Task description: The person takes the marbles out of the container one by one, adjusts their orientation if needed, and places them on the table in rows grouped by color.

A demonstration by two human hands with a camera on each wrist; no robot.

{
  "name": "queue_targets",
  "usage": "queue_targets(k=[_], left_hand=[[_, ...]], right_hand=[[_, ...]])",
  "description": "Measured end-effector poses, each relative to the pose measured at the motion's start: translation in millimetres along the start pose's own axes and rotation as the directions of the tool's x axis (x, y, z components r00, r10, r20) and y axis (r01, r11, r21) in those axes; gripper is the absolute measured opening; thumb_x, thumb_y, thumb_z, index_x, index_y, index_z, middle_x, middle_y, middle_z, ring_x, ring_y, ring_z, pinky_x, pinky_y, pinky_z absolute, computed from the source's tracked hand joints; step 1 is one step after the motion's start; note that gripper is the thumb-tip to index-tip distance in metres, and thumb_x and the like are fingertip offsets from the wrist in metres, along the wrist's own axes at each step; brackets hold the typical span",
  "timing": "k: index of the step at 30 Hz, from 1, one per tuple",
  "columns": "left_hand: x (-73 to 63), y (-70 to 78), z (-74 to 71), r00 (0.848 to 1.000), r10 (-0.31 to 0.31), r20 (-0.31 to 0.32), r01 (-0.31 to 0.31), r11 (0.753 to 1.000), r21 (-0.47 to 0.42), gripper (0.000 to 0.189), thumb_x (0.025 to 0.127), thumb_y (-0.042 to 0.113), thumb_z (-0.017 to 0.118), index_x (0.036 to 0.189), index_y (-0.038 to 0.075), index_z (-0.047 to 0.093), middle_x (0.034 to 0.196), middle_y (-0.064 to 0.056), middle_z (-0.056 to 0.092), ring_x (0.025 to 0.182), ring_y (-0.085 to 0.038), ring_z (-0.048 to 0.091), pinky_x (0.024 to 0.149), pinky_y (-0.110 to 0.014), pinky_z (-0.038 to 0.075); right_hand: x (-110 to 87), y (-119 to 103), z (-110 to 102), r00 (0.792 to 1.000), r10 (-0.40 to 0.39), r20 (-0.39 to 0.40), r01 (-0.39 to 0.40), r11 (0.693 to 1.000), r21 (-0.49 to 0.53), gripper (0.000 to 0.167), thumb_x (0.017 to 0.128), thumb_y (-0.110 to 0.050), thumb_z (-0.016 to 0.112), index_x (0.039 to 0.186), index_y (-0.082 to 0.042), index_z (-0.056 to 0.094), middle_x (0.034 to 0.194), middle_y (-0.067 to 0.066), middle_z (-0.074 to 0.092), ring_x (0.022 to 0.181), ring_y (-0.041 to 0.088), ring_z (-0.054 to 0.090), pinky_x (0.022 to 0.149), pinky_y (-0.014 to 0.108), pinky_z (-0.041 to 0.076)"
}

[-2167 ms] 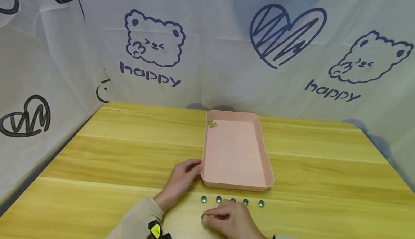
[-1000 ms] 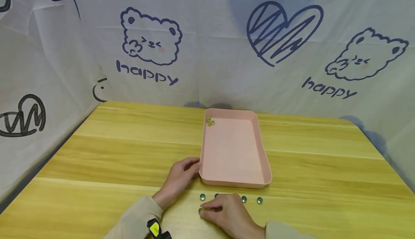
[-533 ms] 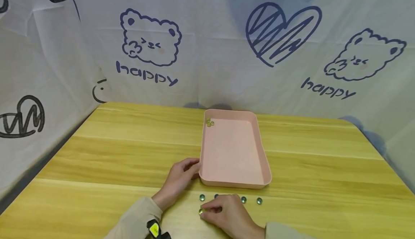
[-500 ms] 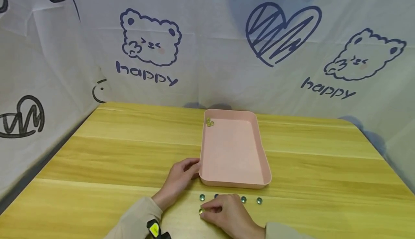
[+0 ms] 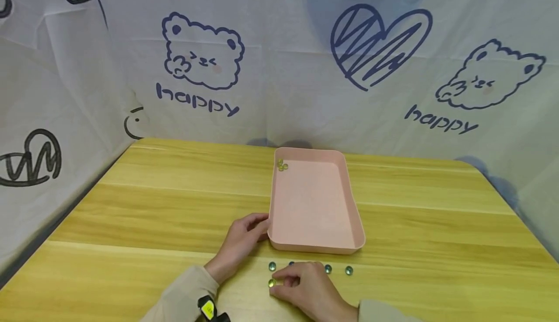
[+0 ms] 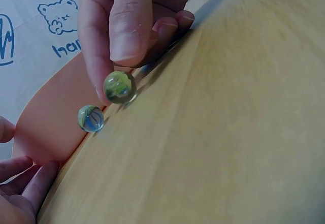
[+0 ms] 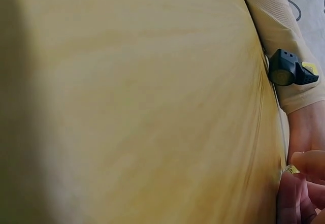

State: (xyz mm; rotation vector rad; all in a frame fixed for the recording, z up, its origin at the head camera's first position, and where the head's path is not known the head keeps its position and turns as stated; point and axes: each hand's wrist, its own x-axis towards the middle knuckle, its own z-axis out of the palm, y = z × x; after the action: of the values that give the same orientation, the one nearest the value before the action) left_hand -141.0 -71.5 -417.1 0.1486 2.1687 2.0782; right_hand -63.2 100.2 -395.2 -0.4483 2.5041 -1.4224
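My left hand (image 5: 238,244) touches the outer left wall of a pink tray (image 5: 315,249) near its front corner. In front of the tray, my right hand (image 5: 312,290) is low over the table, thumb and index fingertips to either side of a yellow-green marble (image 5: 271,283). That marble (image 6: 120,87) rests on the wood in the left wrist view, with the thumb tip just clear of it. Several blue-green marbles (image 5: 328,268) form a row between tray and right hand, which partly hides the row's middle. The right wrist view catches only fingers at its edge.
Several yellowish marbles (image 5: 281,166) lie together in the tray's far left corner. The wooden table (image 5: 436,244) ends at a white cloth (image 5: 288,69) with drawings, hanging behind and at the left. A dark wrist camera (image 5: 209,307) sits on the left sleeve.
The right hand brought the yellow-green marble slightly up toward the row's left end, then its fingertips parted from it. The left hand stays at the tray; the view shifted slightly.
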Motion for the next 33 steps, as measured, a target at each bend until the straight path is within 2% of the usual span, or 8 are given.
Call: queue_targets(k=[15, 26, 33], left_hand=[[-1.0, 3.5, 0.3, 1.000, 0.004, -0.008, -0.004, 1.000, -0.001, 0.032, 0.098, 0.011, 0.055, 0.120, -0.012, 0.059, 0.116, -0.022, 0.062, 0.102, -0.029, 0.062, 0.086, -0.034, 0.055], [-0.7, 2.5, -0.1, 1.000, -0.004, 0.001, 0.004, 1.000, 0.009, 0.032, 0.098, 0.012, 0.055, 0.120, -0.012, 0.059, 0.118, -0.022, 0.062, 0.104, -0.029, 0.062, 0.086, -0.034, 0.055], [-1.4, 3.3, -0.2, 1.000, -0.009, -0.004, 0.009, 1.000, 0.000, 0.032, 0.098, 0.012, 0.055, 0.120, -0.011, 0.059, 0.118, -0.022, 0.062, 0.105, -0.029, 0.062, 0.087, -0.034, 0.055]], right_hand=[[2.6, -1.1, 1.0, 1.000, -0.022, -0.007, 0.022, 0.999, -0.032, 0.017, 0.080, -0.017, 0.079, 0.091, -0.005, 0.077, 0.065, -0.012, 0.058, 0.055, 0.000, 0.049, 0.048, 0.017, 0.042], [3.0, -3.7, -0.3, 0.999, 0.009, 0.032, -0.008, 0.999, -0.047, 0.014, 0.079, -0.018, 0.079, 0.087, -0.007, 0.077, 0.064, -0.011, 0.058, 0.055, 0.001, 0.049, 0.048, 0.017, 0.041], [4.1, -6.9, -1.3, 0.999, 0.000, 0.040, 0.002, 0.998, -0.055, 0.014, 0.078, -0.019, 0.079, 0.085, -0.008, 0.075, 0.062, -0.011, 0.057, 0.053, 0.001, 0.048, 0.048, 0.017, 0.040]])
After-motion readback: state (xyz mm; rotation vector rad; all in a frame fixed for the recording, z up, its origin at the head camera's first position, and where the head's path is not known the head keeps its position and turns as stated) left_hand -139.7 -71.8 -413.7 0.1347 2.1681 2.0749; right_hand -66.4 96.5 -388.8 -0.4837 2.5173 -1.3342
